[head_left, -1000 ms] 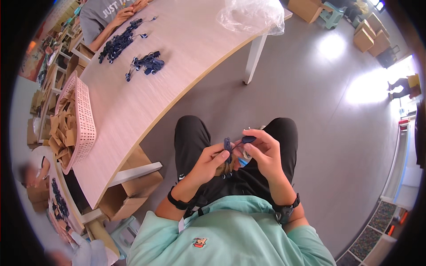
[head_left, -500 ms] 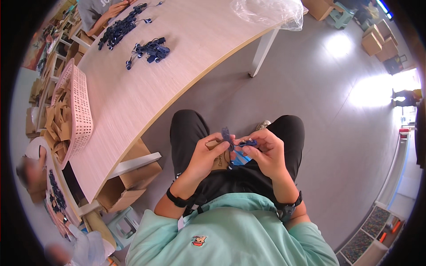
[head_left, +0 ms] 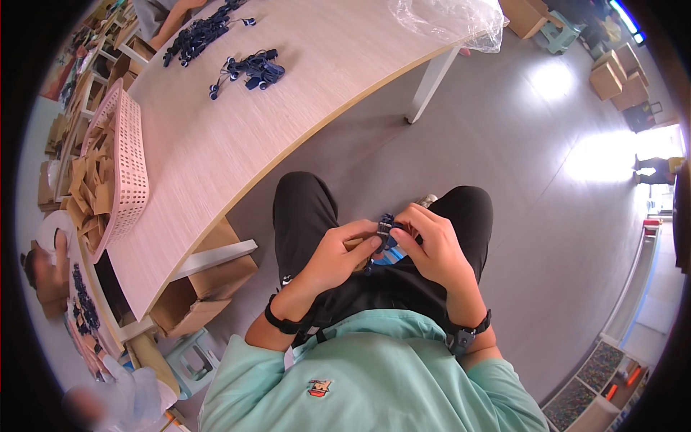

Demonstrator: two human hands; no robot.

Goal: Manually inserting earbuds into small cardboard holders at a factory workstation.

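Observation:
Over my lap, my left hand (head_left: 337,253) and my right hand (head_left: 436,248) meet at a small coiled bundle of dark blue earphone cable (head_left: 386,226). The left thumb and fingers pinch its left side, while the right fingers press on its right side. Part of the bundle is hidden by the fingers. Just beneath the hands a bit of brown cardboard (head_left: 352,245) shows, with a blue and white piece (head_left: 393,255) beside it; I cannot tell what that piece is. On the table lie a small pile of dark blue earphones (head_left: 257,70) and a larger pile (head_left: 199,37) behind it.
The wooden table (head_left: 237,137) curves across the left and front. On it stands a pink basket (head_left: 133,165) of folded brown cardboard; a clear plastic bag (head_left: 453,18) hangs over its far edge. Below are an open carton (head_left: 191,299) and a stool (head_left: 191,363). Other people sit at left.
My hands have come closer together, and the cable now forms one compact bundle between them. The view has shifted slightly. The person across the table has moved an arm.

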